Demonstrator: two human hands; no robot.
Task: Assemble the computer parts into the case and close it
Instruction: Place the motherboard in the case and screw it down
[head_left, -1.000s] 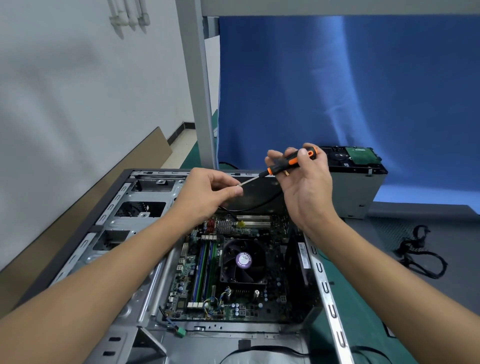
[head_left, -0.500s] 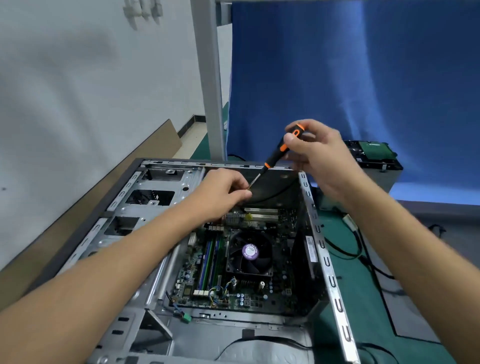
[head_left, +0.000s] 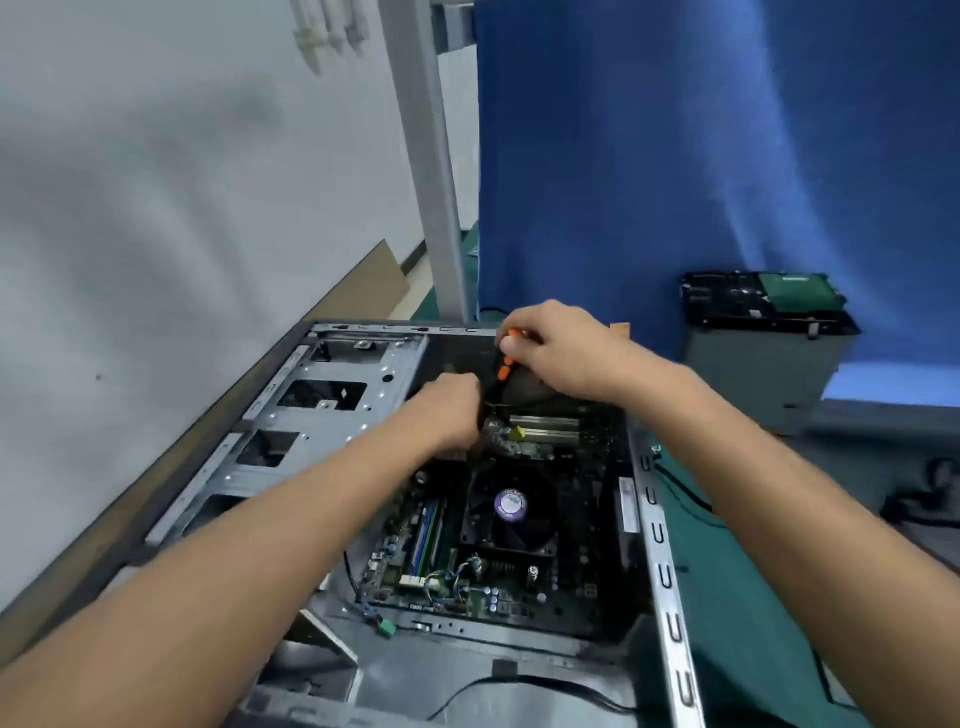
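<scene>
An open grey computer case (head_left: 332, 415) lies on its side with the motherboard (head_left: 488, 561) and its CPU fan (head_left: 511, 504) showing inside. My right hand (head_left: 556, 348) grips a black and orange screwdriver (head_left: 503, 370), held nearly upright over the far end of the board. My left hand (head_left: 449, 410) is curled around the screwdriver's lower end, near the tip, just above the board. The tip and whatever it touches are hidden behind my left fingers.
A grey power supply box with a hard drive on top (head_left: 763, 332) stands at the back right. Black cables (head_left: 924, 499) lie on the green mat (head_left: 737, 613) to the right. A grey post (head_left: 431, 208) and a blue curtain (head_left: 701, 156) stand behind the case.
My right hand has lowered and swung the screwdriver from slanted to nearly upright over the board. My left hand stays at its tip, lower inside the case.
</scene>
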